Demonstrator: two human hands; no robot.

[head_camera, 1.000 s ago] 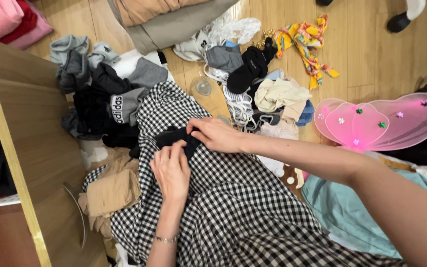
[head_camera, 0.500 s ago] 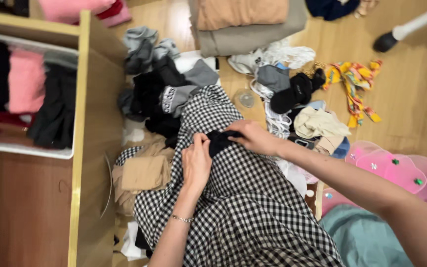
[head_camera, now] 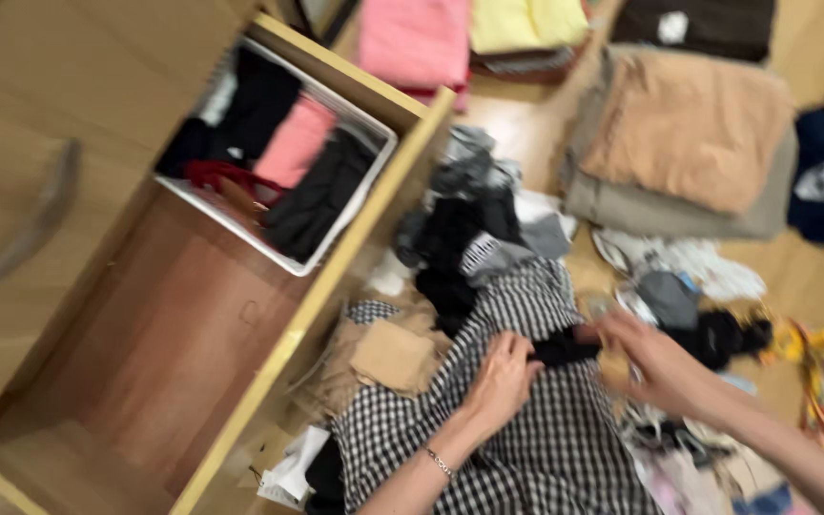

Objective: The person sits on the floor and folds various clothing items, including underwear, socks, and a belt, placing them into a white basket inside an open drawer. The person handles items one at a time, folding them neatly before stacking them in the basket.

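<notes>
Left hand (head_camera: 503,377) and right hand (head_camera: 655,367) both pinch the black sock (head_camera: 565,348) on the checked lap (head_camera: 526,448). Judged risk: sock unrolling if either grip loosens, blurred view

Single head-worn view, aimed steeply down at floor from above, tilted, motion-blurred. Left hand (head_camera: 503,381) and right hand (head_camera: 655,367) framed low right of centre, close range. Open drawer (head_camera: 240,315) seen left of fingers; folded clothes (head_camera: 689,133) beyond fingertips.
</notes>
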